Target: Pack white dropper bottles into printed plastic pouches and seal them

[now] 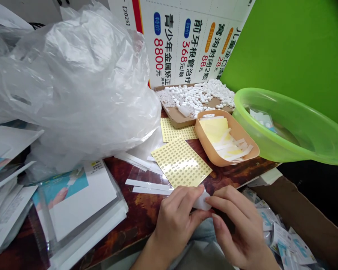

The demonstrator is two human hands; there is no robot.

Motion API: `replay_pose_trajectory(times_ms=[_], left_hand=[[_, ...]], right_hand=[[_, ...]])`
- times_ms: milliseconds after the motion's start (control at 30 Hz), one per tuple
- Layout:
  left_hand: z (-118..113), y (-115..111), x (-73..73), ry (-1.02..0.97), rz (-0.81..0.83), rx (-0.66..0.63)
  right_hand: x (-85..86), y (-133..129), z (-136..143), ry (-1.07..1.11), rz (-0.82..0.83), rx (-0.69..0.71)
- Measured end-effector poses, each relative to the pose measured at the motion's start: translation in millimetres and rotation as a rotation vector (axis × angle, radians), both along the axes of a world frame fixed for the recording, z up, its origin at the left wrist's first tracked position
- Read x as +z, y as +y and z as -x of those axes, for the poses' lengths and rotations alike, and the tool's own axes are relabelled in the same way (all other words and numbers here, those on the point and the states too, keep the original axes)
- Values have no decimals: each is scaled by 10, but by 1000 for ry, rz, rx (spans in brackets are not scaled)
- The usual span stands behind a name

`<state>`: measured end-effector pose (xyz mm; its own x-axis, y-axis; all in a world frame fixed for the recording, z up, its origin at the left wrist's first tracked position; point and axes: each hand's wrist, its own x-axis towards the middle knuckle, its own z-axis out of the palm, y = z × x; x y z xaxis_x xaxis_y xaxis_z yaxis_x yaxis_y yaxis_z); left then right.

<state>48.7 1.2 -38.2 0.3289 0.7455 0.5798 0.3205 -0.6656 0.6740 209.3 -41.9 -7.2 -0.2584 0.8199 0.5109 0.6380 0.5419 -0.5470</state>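
Though small, a white piece (202, 202) between left hand (178, 215), clamped on it, and right hand (240, 218), fingertip against it, thumb apart.

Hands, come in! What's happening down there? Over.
Left hand: pinching white piece. Right hand: at the same piece. Yellow dotted sheet just beyond, not visibly blocking.

The bench (142, 210), glossy and marbled dark red-brown, carries a bulging plastic bag (101, 90) toward its far left. Packaged cards (84, 202) lie stacked by the near edge, left. Mid-bench lie white strips (148, 185) and dotted yellow sheets (183, 161); a cardboard tray (173, 113) occupies the far edge, a tan tub (203, 143) the right.
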Motion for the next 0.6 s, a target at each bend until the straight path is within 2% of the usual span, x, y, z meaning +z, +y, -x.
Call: replay_pose_trajectory(times_ms=[300, 467, 600], left_hand=[[9, 9, 8, 8, 1, -23], [11, 3, 4, 11, 9, -28], [6, 3, 0, 12, 21, -13]], right_hand=[[-13, 56, 58, -111, -150, -56], [-33, 66, 117, -126, -216, -142], [-61, 65, 108, -218, -248, -128]])
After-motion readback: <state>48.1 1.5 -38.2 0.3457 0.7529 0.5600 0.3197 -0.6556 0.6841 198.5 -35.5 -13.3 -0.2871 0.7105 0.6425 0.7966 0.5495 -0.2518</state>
